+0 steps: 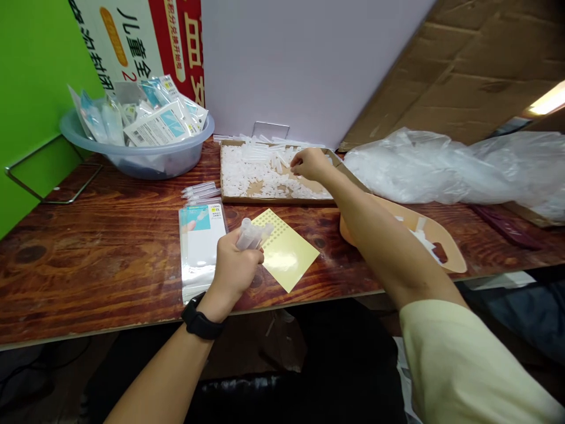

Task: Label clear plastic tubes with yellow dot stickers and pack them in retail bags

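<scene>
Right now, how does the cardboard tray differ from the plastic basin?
The cardboard tray is shallow, brown and rectangular, while the plastic basin is deeper, round and translucent blue-grey. The tray holds loose white tubes, while the basin holds sealed printed packets. The right hand is at the tray, not the basin. Both stand on the wooden table.

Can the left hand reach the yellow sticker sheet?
Probably yes. The left hand sits right beside the yellow sticker sheet, and nothing stands between them. But it is gripping clear plastic tubes, so its fingers are busy for now.
</scene>
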`<state>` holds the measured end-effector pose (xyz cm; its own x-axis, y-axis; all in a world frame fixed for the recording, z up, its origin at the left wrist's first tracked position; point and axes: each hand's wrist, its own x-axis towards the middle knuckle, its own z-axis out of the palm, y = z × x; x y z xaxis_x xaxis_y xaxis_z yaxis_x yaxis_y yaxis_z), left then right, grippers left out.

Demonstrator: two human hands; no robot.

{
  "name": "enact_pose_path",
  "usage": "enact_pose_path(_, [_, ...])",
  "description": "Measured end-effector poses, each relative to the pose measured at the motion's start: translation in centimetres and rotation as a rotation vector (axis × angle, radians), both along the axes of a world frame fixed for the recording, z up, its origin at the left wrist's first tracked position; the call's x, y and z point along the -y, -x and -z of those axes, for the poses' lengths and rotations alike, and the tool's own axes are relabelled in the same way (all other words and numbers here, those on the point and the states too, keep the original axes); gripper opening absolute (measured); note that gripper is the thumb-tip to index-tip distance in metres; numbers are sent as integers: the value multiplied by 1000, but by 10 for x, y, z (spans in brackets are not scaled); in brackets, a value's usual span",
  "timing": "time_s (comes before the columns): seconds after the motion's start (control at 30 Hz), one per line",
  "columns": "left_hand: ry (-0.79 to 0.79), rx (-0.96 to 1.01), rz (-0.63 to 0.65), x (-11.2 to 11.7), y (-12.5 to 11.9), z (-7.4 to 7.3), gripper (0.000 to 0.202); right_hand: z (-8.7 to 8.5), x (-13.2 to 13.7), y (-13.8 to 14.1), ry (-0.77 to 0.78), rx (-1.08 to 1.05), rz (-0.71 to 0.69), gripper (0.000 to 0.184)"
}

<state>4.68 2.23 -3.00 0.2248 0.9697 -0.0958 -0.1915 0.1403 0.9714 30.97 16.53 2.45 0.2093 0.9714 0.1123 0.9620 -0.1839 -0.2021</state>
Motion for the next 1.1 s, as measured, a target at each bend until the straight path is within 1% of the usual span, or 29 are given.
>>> enact_pose_path(0.07, [-5,-6,-4,0,0,-1,16,-7,0,-10,25,4,29,15])
enact_pose_path(0.13, [1,-15,-4,0,0,-1,16,-7,0,-16,58,20,28,14])
enact_pose_path(0.37, [2,-20,-12,1,0,0,16,10,-3,-19,94,48,-16,14])
enact_pose_path(0.6, [-10,-23,1,1,0,1,16,15,-6,-16,119,56,-29,14])
enact_pose_path(0.9, [-11,-27,7,0,0,-1,15,30,-3,-9,114,90,-19,11])
enact_pose_path(0.97, [-14,-37,-1,-1,1,0,15,27,-2,-9,85,89,-15,11])
enact_pose_path(1.03, [-18,-43,-16,-4,2,0,15,21,3,-7,31,97,-5,12])
enact_pose_path(1.1, [-25,-40,-33,-6,3,-1,16,11,14,1,-68,-2,-1,14])
